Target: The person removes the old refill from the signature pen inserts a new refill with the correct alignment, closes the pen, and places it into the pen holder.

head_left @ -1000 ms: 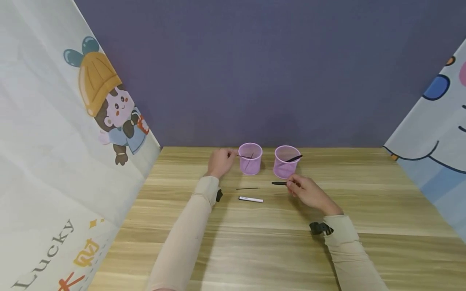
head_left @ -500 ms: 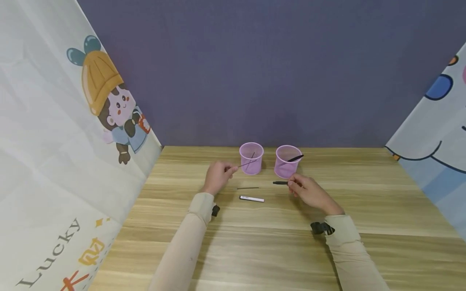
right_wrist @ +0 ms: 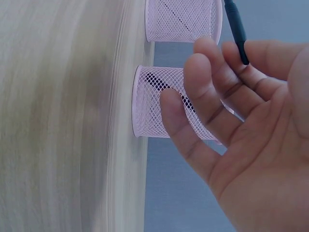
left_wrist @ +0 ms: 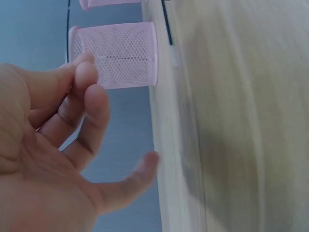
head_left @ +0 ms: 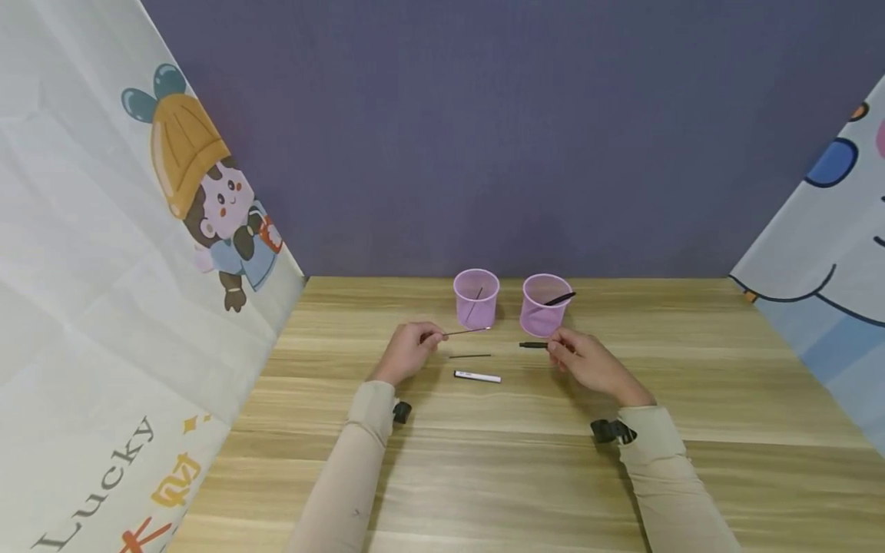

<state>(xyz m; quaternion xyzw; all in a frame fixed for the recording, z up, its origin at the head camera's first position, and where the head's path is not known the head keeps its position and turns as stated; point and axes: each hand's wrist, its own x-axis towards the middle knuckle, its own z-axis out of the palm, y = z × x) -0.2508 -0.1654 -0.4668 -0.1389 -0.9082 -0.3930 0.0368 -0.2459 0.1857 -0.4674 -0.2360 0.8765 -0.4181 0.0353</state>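
My left hand (head_left: 408,353) pinches one end of a thin dark stick, like a pen refill (head_left: 466,332), which points right in front of the left pink mesh cup (head_left: 475,313). In the left wrist view, that stick (left_wrist: 67,29) runs up from the fingertips. My right hand (head_left: 591,365) pinches a black pen (head_left: 532,346), its free end pointing left, just in front of the right pink mesh cup (head_left: 539,321). One thin stick leans inside the left cup. A black pen (head_left: 561,298) slants out over the right cup's rim.
Between the hands, a second thin dark stick (head_left: 470,355) lies on the wooden table (head_left: 484,476). Nearer to me is a small white tube (head_left: 477,376) with a dark left end. A dark wall panel (head_left: 442,138) rises behind the table.
My left hand has drawn back toward me from beside the left cup, bringing the thin stick from over the cup to in front of it. The right hand stays put with its pen.
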